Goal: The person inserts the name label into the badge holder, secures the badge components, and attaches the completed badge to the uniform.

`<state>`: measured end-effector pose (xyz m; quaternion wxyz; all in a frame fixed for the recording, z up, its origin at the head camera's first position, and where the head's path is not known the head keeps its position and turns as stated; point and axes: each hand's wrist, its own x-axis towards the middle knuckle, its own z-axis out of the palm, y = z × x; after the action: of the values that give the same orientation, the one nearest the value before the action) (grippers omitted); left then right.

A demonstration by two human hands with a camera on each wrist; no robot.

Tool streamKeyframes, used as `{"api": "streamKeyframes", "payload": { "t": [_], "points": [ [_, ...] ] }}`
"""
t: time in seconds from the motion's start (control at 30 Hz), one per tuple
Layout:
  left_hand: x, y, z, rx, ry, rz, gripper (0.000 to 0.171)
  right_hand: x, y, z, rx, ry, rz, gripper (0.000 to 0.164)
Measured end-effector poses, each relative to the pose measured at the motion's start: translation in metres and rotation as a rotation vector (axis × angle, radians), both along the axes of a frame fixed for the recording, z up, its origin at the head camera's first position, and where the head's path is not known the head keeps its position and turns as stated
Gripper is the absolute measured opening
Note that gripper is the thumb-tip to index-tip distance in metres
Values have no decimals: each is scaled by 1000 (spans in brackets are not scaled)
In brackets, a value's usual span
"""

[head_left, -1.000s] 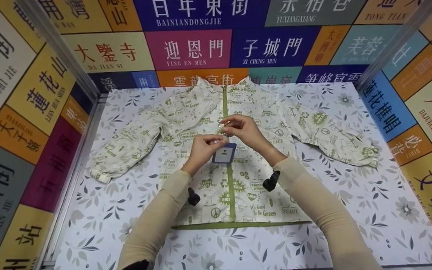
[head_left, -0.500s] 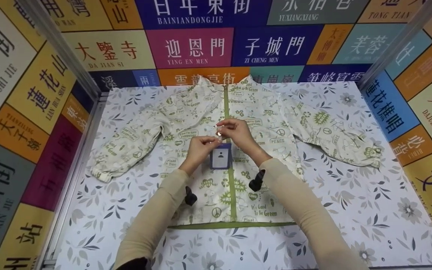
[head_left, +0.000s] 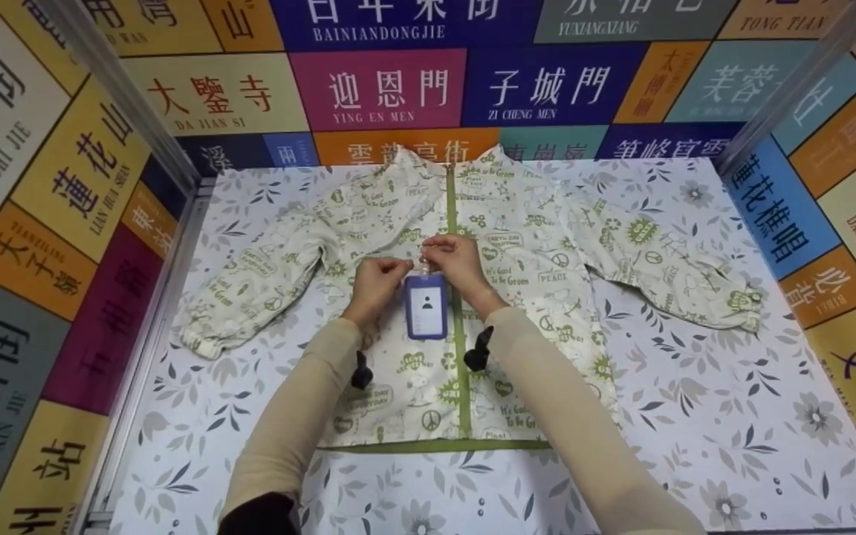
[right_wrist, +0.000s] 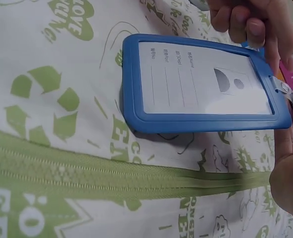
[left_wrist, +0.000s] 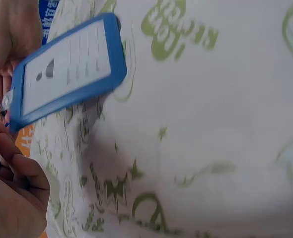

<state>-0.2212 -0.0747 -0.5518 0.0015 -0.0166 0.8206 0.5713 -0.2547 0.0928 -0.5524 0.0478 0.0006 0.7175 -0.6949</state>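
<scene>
A blue-framed ID badge holder [head_left: 426, 306] hangs over the front of the printed jacket [head_left: 517, 327], left of its green zip. Its white card faces up, and a clear strap with a metal clip [right_wrist: 284, 88] joins its top edge. My right hand [head_left: 456, 264] pinches the clip; in the right wrist view that hand [right_wrist: 291, 171] partly hides it. My left hand [head_left: 380, 286] has curled fingers, thumb and fingertips close beside the strap; I cannot tell if they hold anything. In the left wrist view, the left hand [left_wrist: 20, 186] is near the holder's [left_wrist: 69, 69] top corner.
The jacket lies flat on a floral-printed table [head_left: 695, 416], with its left-side sleeve [head_left: 257, 286] and right-side sleeve [head_left: 666, 275] spread outward. Panels [head_left: 383, 89] with large lettering stand around the back and sides.
Both hands and the badge holder have moved left, off the zip. The holder has turned from tilted to upright with its card showing fully. The left fingertips have drawn slightly left of the clip.
</scene>
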Motion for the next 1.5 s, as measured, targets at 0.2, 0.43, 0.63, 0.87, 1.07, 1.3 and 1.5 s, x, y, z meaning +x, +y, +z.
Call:
{"api": "streamKeyframes", "payload": {
  "t": [0.2, 0.43, 0.63, 0.87, 1.07, 1.3, 1.5],
  "points": [
    [-14, -20, 0, -75, -2, 26, 29, -6, -7, -8, -19, -22, -74, 17],
    [-25, -36, -2, -172, 0, 75, 25, -10, -13, -16, -41, -48, -60, 22],
    [-29, -36, -1, -206, 11, 63, 25, -13, -16, -20, 10, -58, -65, 19],
    [-35, -33, -2, -226, 13, 41, 26, -15, -18, -21, 65, -90, -56, 23],
    [-39, -32, -3, -249, 29, 27, 26, -17, -19, -22, 97, -92, -58, 19],
    [-41, -32, -3, -264, 15, 27, 26, -20, -19, -26, 70, -99, -67, 17],
    [-47, -33, -3, -274, 41, 20, 26, -24, -21, -30, 67, -104, -82, 14]
  ]
}}
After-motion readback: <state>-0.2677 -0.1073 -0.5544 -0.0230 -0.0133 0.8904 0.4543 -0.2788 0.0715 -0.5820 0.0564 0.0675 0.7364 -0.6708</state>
